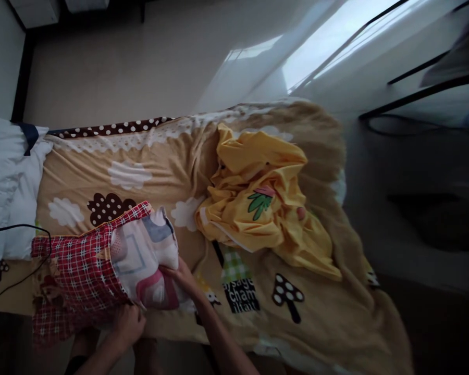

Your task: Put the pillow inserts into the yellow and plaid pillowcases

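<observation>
A pillow point(146, 258) with a pastel print lies near the bed's front edge, partly inside a red checked pillowcase point(76, 276). My left hand point(128, 323) is closed on the lower edge of the pillowcase opening. My right hand point(182, 276) presses against the bare end of the pillow, fingers curled on it. A crumpled yellow garment point(258, 208) with a green leaf print lies farther back on the tan blanket point(160, 161), apart from both hands.
A white pillow or duvet point(3, 177) sits at the left end of the bed. A black cable point(19, 229) loops over the left side. Pale floor and a bright window strip lie beyond the bed; dark furniture stands on the right.
</observation>
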`<state>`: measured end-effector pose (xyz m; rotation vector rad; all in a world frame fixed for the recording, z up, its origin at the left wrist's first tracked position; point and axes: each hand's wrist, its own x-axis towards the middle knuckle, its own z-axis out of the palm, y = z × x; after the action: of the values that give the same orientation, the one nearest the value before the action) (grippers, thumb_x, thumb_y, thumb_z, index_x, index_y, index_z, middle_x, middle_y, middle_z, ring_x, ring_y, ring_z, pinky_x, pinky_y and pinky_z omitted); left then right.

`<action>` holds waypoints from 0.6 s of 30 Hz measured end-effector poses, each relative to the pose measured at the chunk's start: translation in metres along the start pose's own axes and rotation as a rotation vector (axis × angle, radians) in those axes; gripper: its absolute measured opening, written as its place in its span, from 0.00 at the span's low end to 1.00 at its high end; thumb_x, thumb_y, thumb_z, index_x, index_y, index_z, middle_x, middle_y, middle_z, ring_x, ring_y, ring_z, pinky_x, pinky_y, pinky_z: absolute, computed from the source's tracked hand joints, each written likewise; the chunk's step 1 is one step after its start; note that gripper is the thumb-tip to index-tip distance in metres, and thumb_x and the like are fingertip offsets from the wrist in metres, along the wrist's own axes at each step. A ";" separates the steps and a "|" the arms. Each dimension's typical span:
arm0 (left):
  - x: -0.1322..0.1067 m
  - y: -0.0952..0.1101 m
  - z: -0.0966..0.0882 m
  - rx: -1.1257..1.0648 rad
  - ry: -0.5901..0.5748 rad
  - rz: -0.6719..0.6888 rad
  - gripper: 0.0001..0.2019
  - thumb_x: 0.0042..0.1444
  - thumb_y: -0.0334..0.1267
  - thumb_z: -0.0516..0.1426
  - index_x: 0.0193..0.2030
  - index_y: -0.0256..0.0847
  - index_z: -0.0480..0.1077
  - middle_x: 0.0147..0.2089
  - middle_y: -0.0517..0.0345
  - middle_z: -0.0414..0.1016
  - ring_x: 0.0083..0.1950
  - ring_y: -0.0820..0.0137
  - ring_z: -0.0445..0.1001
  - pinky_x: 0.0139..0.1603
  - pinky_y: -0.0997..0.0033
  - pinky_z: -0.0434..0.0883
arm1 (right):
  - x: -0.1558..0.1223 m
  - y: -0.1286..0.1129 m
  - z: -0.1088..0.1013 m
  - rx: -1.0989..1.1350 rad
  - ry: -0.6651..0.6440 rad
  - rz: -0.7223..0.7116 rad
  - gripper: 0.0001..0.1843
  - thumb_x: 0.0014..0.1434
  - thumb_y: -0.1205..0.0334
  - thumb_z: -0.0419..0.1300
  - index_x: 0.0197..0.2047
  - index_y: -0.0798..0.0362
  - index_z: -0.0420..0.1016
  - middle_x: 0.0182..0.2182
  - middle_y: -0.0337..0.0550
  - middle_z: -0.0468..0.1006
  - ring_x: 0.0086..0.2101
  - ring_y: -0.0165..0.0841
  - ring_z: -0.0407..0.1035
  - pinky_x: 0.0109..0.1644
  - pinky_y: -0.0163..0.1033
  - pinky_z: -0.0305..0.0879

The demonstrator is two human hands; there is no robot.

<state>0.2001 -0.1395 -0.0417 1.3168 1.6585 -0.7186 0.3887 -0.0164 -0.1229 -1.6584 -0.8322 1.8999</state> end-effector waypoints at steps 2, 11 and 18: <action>-0.008 -0.017 -0.013 0.008 0.002 -0.073 0.15 0.63 0.41 0.50 0.39 0.40 0.78 0.43 0.42 0.81 0.48 0.56 0.80 0.46 0.61 0.72 | 0.003 -0.005 -0.024 -0.054 -0.102 0.018 0.36 0.33 0.52 0.75 0.49 0.53 0.79 0.50 0.51 0.81 0.50 0.51 0.73 0.60 0.59 0.65; 0.043 -0.018 -0.156 0.075 0.506 -0.271 0.18 0.61 0.43 0.52 0.54 0.35 0.67 0.50 0.41 0.77 0.49 0.57 0.78 0.40 0.65 0.71 | 0.047 -0.050 -0.007 -0.080 0.071 -0.065 0.58 0.37 0.41 0.72 0.69 0.52 0.59 0.60 0.54 0.72 0.60 0.48 0.66 0.64 0.52 0.60; 0.086 -0.026 -0.202 0.162 0.442 -0.169 0.18 0.66 0.36 0.45 0.46 0.33 0.75 0.43 0.38 0.81 0.46 0.53 0.80 0.44 0.60 0.71 | 0.057 -0.055 0.034 -0.155 -0.054 -0.075 0.29 0.39 0.50 0.71 0.44 0.55 0.79 0.42 0.45 0.82 0.43 0.44 0.72 0.54 0.47 0.66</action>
<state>0.1146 0.0641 -0.0289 1.5435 2.1204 -0.7062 0.3443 0.0579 -0.1206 -1.6459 -1.0731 1.8770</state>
